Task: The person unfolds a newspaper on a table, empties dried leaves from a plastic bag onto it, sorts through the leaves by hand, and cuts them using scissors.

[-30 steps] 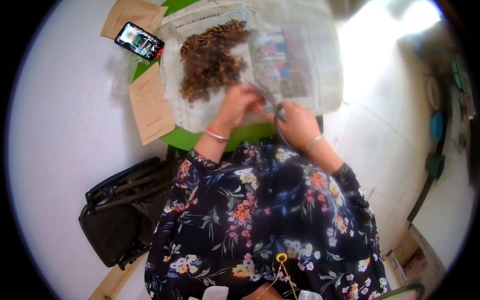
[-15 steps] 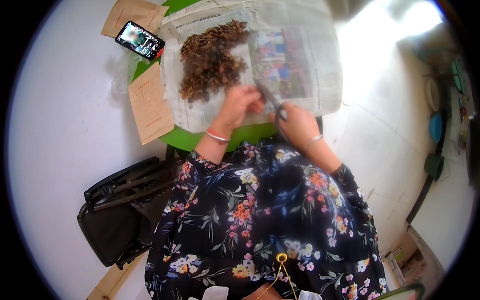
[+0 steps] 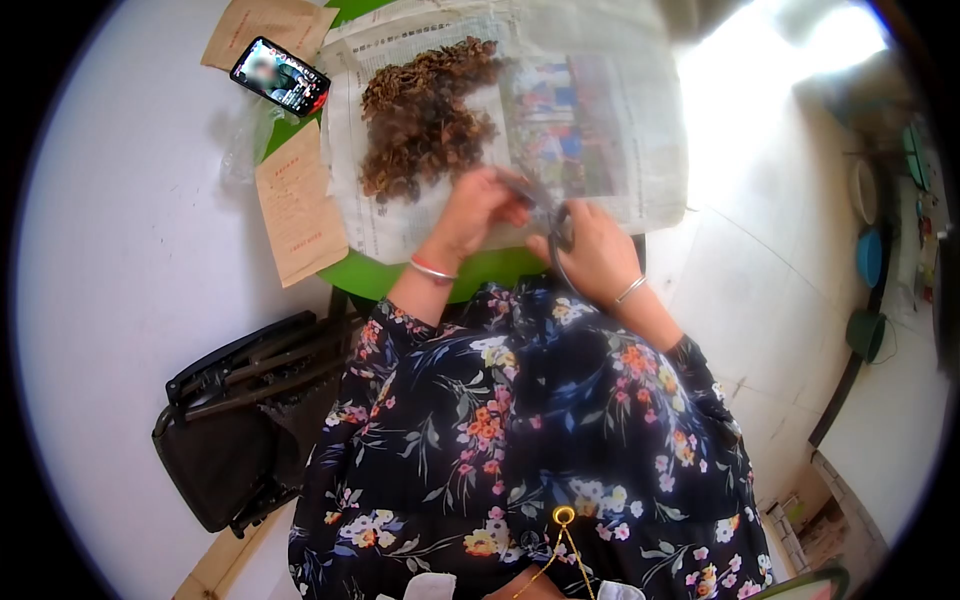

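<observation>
Dark-handled scissors point(image 3: 537, 195) are in my right hand point(image 3: 598, 250), its fingers wrapped through the handle loops. Their blades reach up and left to the fingertips of my left hand point(image 3: 476, 208), which is closed in a pinch. Whatever sits between those left fingers is too small and blurred to name. Just beyond the left hand, a heap of brown, curled dried pieces point(image 3: 425, 130) lies on spread newspaper point(image 3: 640, 130). Both hands hover over the near edge of the paper.
Under the newspaper is a green table point(image 3: 375, 278). A lit phone point(image 3: 280, 76), brown paper packets point(image 3: 300, 210) and a clear plastic bag point(image 3: 243, 150) are at its left. A folded black chair point(image 3: 225, 440) stands lower left. Basins point(image 3: 870, 255) line the right side.
The scissor handles have spread apart, and the blades have shifted slightly at the left fingertips. My left hand stays nearly in place; the heap looks the same.
</observation>
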`<state>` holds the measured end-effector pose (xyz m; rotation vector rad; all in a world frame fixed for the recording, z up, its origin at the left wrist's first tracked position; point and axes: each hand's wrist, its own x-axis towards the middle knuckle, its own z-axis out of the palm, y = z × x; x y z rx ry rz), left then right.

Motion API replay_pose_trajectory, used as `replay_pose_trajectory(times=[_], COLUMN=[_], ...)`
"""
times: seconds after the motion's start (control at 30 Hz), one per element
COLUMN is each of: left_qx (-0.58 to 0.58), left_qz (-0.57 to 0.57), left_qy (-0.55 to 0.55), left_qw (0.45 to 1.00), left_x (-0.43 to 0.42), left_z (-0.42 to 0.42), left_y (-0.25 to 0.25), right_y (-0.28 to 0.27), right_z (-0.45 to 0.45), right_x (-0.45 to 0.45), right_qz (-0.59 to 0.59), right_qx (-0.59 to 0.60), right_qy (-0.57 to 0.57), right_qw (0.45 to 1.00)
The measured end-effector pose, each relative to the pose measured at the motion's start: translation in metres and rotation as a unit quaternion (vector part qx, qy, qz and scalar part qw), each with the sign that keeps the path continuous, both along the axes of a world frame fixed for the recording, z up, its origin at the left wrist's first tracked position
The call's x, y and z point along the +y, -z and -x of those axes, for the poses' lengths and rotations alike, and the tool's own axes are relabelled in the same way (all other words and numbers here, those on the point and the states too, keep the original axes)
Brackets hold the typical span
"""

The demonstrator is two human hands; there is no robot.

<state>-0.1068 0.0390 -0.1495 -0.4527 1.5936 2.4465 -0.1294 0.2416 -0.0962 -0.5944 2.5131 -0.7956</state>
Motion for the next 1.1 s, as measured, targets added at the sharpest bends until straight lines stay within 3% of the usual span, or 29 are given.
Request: replay_pose_trajectory(times=[0.43, 1.1], left_qx=[-0.03, -0.033], left_qz=[0.035, 0.024], left_qy=[0.058, -0.012], left_qw=[0.997, 0.999], left_x=[-0.009, 0.004], left_z=[0.004, 0.003], left_y=[-0.001, 0.001], right_y=[0.013, 0.003], right_z=[-0.004, 0.0], right_x=[0.003, 0.002], right_qz=[0.045, 0.0], right_qx=[0.009, -0.016], right_qy=[0.006, 0.017], right_qw=[0.999, 1.0])
